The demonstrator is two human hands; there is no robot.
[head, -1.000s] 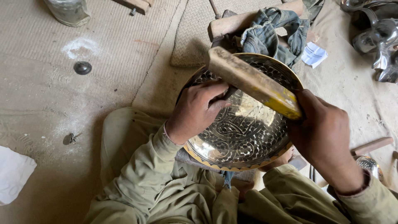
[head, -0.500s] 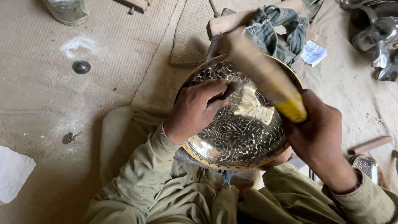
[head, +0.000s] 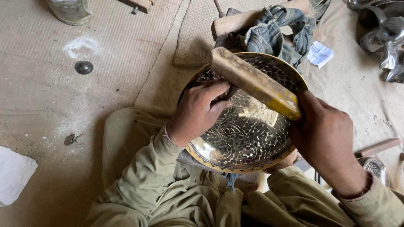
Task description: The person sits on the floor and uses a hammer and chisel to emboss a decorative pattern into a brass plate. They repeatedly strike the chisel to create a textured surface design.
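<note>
A round brass plate (head: 248, 143) with a fine engraved pattern rests on my lap. My left hand (head: 198, 111) lies on the plate's left part and pinches a thin dark punch (head: 229, 93) upright against the metal. My right hand (head: 326, 138) grips a long wooden mallet (head: 252, 82) with a yellow-painted end. The mallet slants up to the left, its far end above the punch. Both sleeves are olive green.
A blue denim cloth (head: 273, 35) lies on a wooden block (head: 235, 23) beyond the plate. Shiny metal pieces (head: 385, 38) sit top right, a glass jar (head: 69, 10) top left. A dark disc (head: 83, 67), white powder (head: 82, 44) and a white rag (head: 12, 174) lie on the woven mat.
The mallet swung up and to the right half a second ago, then came back down over the punch. My left hand has stayed on the plate.
</note>
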